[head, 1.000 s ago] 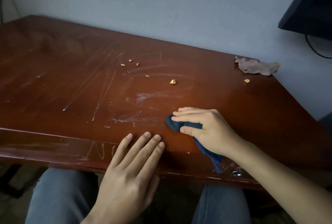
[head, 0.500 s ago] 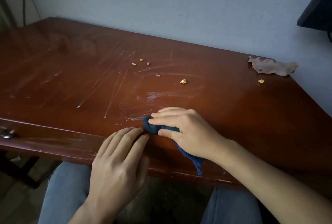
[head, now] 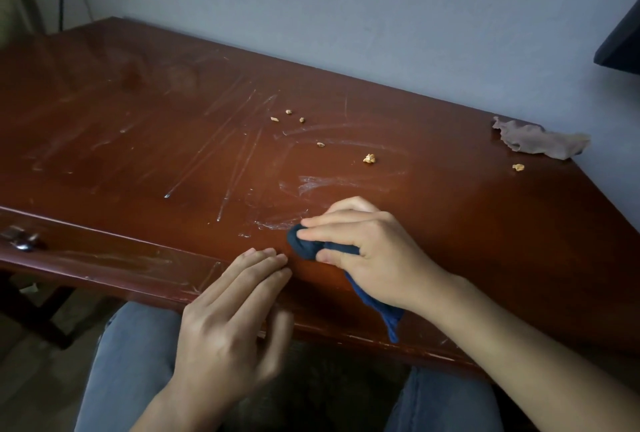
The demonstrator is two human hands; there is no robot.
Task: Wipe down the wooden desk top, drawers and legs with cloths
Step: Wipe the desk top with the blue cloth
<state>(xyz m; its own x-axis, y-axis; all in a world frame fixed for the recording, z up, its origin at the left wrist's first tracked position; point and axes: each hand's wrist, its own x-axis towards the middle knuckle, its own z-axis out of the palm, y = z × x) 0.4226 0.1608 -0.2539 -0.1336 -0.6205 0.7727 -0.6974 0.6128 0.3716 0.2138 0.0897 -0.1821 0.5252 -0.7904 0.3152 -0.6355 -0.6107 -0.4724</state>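
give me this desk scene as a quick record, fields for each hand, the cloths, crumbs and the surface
right hand: right hand grips the bunched blue cloth on the desk top near its front edge
left hand: left hand, fingers straight, fingertips resting on the front edge, holding nothing
second cloth: brown cloth crumpled at the far right, by the wall
crumbs: small pale crumbs scattered mid-desk, one near the brown cloth
surface: whitish streaks and smears across the middle
drawer: metal handle at left front
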